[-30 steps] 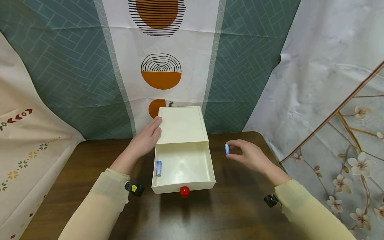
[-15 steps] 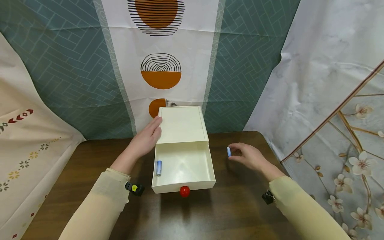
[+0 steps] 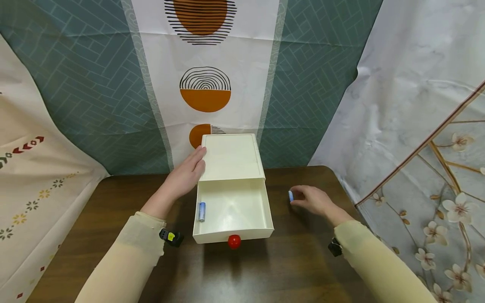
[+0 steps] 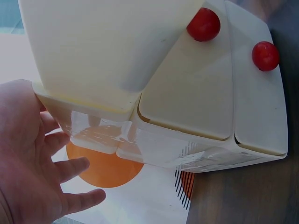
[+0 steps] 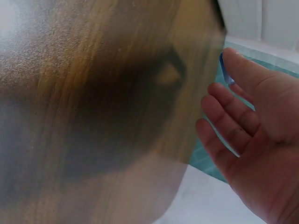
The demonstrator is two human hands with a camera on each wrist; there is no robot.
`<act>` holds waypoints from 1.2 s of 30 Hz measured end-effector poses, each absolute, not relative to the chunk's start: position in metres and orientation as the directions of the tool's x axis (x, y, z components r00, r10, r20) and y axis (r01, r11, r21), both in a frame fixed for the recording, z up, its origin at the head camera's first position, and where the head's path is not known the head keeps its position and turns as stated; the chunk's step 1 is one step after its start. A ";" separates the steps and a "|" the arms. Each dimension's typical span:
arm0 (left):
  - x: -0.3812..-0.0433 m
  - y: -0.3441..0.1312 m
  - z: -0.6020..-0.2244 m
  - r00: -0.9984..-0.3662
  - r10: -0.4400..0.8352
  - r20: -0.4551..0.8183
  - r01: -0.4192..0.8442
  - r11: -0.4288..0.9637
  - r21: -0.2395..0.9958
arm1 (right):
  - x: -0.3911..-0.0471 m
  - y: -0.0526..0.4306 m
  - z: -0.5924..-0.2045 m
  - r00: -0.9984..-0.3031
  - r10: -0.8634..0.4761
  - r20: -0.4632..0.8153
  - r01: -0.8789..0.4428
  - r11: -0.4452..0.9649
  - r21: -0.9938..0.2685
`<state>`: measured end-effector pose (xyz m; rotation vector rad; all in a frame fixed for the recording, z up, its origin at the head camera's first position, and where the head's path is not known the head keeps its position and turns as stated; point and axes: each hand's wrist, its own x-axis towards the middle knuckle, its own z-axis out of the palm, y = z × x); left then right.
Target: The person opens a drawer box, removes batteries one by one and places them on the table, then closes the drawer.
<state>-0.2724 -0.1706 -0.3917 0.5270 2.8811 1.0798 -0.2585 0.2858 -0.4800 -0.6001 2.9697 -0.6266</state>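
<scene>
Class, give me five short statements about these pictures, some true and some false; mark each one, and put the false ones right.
1. The right hand pinches a blue cylinder. True.
2. A second blue cylinder is inside the drawer, near its left side. True.
3. The drawer is fully shut. False: it is pulled open.
4. The left wrist view shows two red knobs. True.
5. The left hand grips one of the red knobs. False: it is at the left side of the box.

Dark wooden table (image 3: 242, 277), teal-and-white patterned backdrop (image 3: 318, 63), pale floral cloth (image 3: 409, 75) at right.
</scene>
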 end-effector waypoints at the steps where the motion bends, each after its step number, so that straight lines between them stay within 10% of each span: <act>1: -0.272 -0.171 -0.392 -0.943 0.318 0.097 0.304 0.704 0.642 | -0.259 0.286 -0.481 -0.924 -0.382 0.030 -0.361 0.843 -0.398; 36: -0.270 -0.169 -0.389 -0.944 0.316 0.090 0.297 0.704 0.645 | -0.301 0.300 -0.541 -0.897 -0.438 -0.063 -0.383 0.840 -0.383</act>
